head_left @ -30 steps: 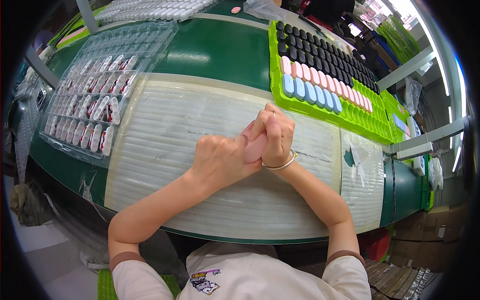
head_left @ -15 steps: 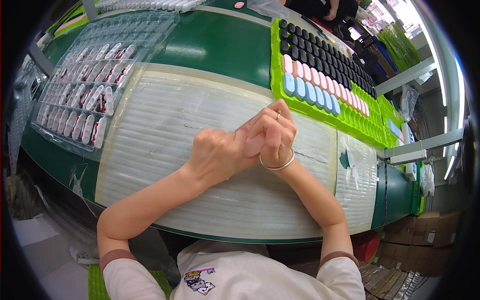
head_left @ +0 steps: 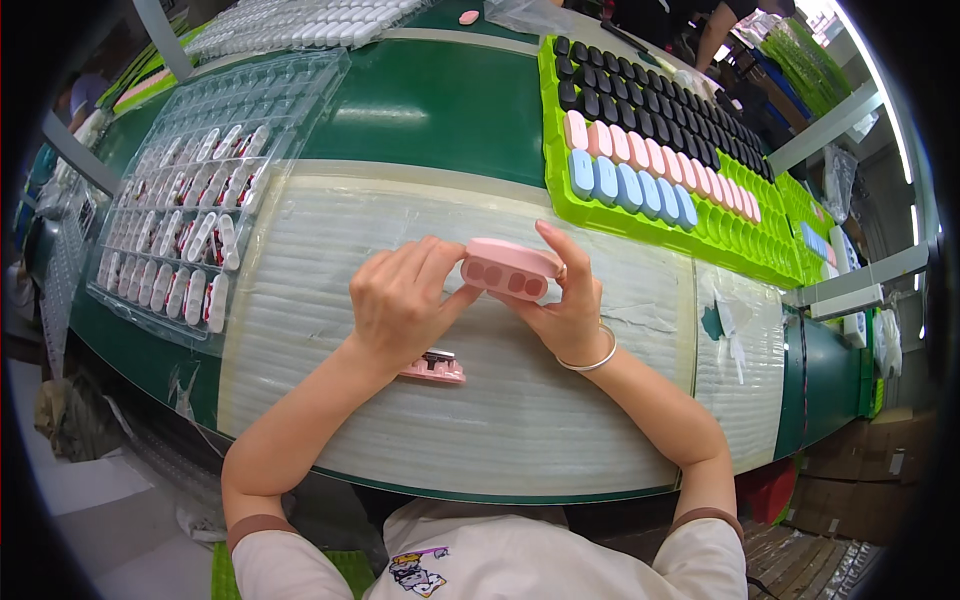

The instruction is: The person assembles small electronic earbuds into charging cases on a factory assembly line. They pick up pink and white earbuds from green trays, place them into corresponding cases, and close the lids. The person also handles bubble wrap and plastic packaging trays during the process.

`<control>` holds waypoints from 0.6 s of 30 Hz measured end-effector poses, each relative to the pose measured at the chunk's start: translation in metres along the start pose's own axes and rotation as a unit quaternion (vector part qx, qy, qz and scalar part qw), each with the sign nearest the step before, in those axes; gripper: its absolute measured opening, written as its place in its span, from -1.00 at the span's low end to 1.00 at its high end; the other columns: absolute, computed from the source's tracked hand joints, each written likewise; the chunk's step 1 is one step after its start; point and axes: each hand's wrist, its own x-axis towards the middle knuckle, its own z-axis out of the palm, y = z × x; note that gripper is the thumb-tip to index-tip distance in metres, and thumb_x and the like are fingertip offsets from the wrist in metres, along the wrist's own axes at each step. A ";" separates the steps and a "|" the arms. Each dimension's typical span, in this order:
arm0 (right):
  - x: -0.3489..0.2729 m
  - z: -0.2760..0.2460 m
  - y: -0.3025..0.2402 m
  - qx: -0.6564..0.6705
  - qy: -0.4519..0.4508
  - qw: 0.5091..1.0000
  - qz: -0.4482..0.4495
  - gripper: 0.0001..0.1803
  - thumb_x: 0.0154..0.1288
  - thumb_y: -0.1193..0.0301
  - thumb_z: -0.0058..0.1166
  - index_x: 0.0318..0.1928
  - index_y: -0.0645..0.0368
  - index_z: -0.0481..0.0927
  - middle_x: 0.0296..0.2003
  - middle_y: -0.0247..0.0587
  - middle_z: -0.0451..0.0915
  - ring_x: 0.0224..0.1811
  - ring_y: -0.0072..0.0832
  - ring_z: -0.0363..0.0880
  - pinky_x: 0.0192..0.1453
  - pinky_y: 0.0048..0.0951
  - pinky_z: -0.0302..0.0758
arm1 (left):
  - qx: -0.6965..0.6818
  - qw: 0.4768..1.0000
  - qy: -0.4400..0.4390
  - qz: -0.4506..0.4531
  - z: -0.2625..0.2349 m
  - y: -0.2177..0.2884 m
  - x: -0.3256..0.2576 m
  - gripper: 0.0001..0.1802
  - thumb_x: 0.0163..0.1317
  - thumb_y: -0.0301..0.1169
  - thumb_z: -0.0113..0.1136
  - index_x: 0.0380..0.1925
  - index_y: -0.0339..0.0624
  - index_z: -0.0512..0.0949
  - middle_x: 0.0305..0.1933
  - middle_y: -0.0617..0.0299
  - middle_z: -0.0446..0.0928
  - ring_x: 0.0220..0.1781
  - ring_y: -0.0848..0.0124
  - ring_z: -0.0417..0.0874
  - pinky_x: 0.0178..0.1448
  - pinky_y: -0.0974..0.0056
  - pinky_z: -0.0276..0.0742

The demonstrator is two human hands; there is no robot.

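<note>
Between both hands, above the padded mat, is an oblong pink plastic casing with several darker pink rounded patches along the side toward me. My left hand pinches its left end with thumb and fingers. At the other end, my right hand holds it with the thumb beneath, the index finger raised beside it. A second pink part with a metal strip rests on the mat by my left wrist, partly hidden by that forearm.
Right of centre, a lime-green tray holds rows of black, pink and blue oblong pieces. To the left, a clear plastic tray contains white shells with red parts. White pieces stand at the far edge, and a co-worker's arm shows far right.
My hands, earlier clasped tightly around a pink piece, have spread apart and now hold the pink casing by its ends. The pink part with metal now shows on the mat.
</note>
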 end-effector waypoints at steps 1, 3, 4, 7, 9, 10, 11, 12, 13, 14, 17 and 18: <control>0.001 -0.001 -0.001 -0.009 -0.004 1.000 -0.017 -0.13 -0.15 0.55 0.40 0.22 0.10 0.22 -0.10 -0.15 0.59 -0.16 -0.22 0.64 -0.10 -0.35 0.60 | -0.010 1.000 -0.005 -0.006 -0.001 0.000 0.000 -0.65 -0.29 -0.38 0.44 -0.47 -0.05 0.47 -0.55 0.40 0.48 -0.61 0.44 0.47 -0.56 0.34 0.29; 0.003 -0.002 -0.002 -0.006 -0.009 0.999 -0.032 -0.15 -0.13 0.55 0.38 0.21 0.09 0.23 -0.16 -0.16 0.63 -0.17 -0.22 0.64 -0.10 -0.37 0.60 | -0.013 1.000 -0.009 -0.005 0.002 -0.001 -0.001 -0.63 -0.30 -0.39 0.45 -0.43 -0.06 0.49 -0.56 0.38 0.48 -0.60 0.43 0.49 -0.55 0.34 0.32; 0.005 -0.002 -0.003 0.006 -0.011 0.999 -0.030 -0.15 -0.12 0.55 0.38 0.22 0.08 0.22 -0.18 -0.15 0.64 -0.17 -0.22 0.64 -0.09 -0.37 0.59 | -0.014 1.000 -0.009 -0.006 0.003 -0.001 -0.002 -0.61 -0.31 -0.40 0.46 -0.41 -0.07 0.49 -0.56 0.37 0.48 -0.59 0.43 0.50 -0.55 0.34 0.33; 0.005 -0.003 -0.004 0.051 -0.023 0.998 0.003 -0.15 -0.09 0.56 0.35 0.23 0.07 0.20 -0.21 -0.12 0.65 -0.18 -0.22 0.65 -0.07 -0.37 0.57 | -0.049 0.997 -0.037 -0.049 0.004 -0.002 -0.003 -0.51 -0.30 -0.39 0.47 -0.27 -0.11 0.48 -0.49 0.31 0.51 -0.50 0.40 0.54 -0.46 0.32 0.41; 0.005 -0.005 -0.004 0.090 -0.037 0.993 0.061 -0.14 -0.08 0.56 0.35 0.24 0.06 0.17 -0.21 -0.10 0.65 -0.17 -0.23 0.65 -0.06 -0.36 0.55 | -0.082 0.994 -0.056 -0.054 0.005 -0.002 -0.003 -0.43 -0.27 -0.42 0.46 -0.17 -0.14 0.45 -0.42 0.27 0.53 -0.42 0.37 0.56 -0.34 0.31 0.44; 0.005 -0.006 -0.006 0.112 -0.046 0.987 0.102 -0.14 -0.07 0.56 0.34 0.25 0.07 0.16 -0.21 -0.09 0.65 -0.17 -0.22 0.65 -0.05 -0.36 0.55 | -0.098 0.992 -0.063 -0.056 0.005 -0.003 -0.002 -0.39 -0.26 -0.43 0.46 -0.11 -0.15 0.44 -0.38 0.25 0.54 -0.37 0.36 0.57 -0.28 0.31 0.46; 0.005 -0.008 -0.007 0.133 -0.054 0.979 0.143 -0.13 -0.06 0.55 0.34 0.26 0.07 0.15 -0.21 -0.09 0.64 -0.17 -0.22 0.65 -0.05 -0.36 0.54 | -0.135 0.987 -0.069 -0.048 0.005 -0.003 -0.001 -0.41 -0.22 -0.42 0.43 -0.09 -0.15 0.43 -0.36 0.27 0.53 -0.38 0.36 0.56 -0.22 0.31 0.44; 0.006 -0.008 -0.007 0.146 -0.066 0.972 0.173 -0.12 -0.06 0.54 0.35 0.27 0.06 0.14 -0.22 -0.08 0.64 -0.16 -0.22 0.64 -0.05 -0.36 0.54 | -0.169 0.982 -0.074 -0.041 0.004 -0.004 0.000 -0.43 -0.18 -0.40 0.41 -0.07 -0.14 0.43 -0.33 0.28 0.53 -0.38 0.36 0.55 -0.17 0.31 0.43; 0.008 -0.009 -0.008 0.158 -0.078 0.963 0.203 -0.12 -0.06 0.53 0.35 0.27 0.05 0.14 -0.22 -0.08 0.64 -0.15 -0.22 0.64 -0.05 -0.36 0.53 | -0.216 0.971 -0.089 -0.057 0.004 -0.006 0.000 -0.45 -0.13 -0.40 0.38 -0.06 -0.14 0.43 -0.32 0.29 0.53 -0.37 0.37 0.55 -0.12 0.31 0.41; 0.010 -0.011 -0.009 0.170 -0.090 0.953 0.232 -0.11 -0.05 0.52 0.35 0.28 0.04 0.13 -0.23 -0.08 0.64 -0.15 -0.22 0.64 -0.04 -0.35 0.53 | -0.264 0.956 -0.103 -0.073 0.005 -0.007 0.000 -0.47 -0.09 -0.40 0.35 -0.05 -0.15 0.42 -0.30 0.29 0.52 -0.36 0.37 0.54 -0.08 0.30 0.40; 0.014 -0.012 -0.014 0.184 -0.163 0.939 0.240 -0.11 -0.06 0.51 0.35 0.29 0.00 0.14 -0.19 -0.11 0.62 -0.13 -0.24 0.63 -0.02 -0.34 0.52 | -0.415 0.869 -0.155 -0.221 0.002 -0.016 -0.003 -0.55 0.05 -0.39 0.26 -0.03 -0.19 0.41 -0.30 0.26 0.52 -0.29 0.41 0.53 0.01 0.30 0.36; 0.011 -0.012 -0.012 0.176 -0.154 0.949 0.211 -0.12 -0.06 0.51 0.35 0.28 0.00 0.16 -0.16 -0.12 0.61 -0.13 -0.25 0.63 -0.02 -0.33 0.52 | -0.457 0.828 -0.161 -0.283 0.001 -0.018 -0.001 -0.57 0.08 -0.37 0.24 -0.03 -0.20 0.40 -0.29 0.25 0.51 -0.26 0.42 0.52 0.02 0.29 0.36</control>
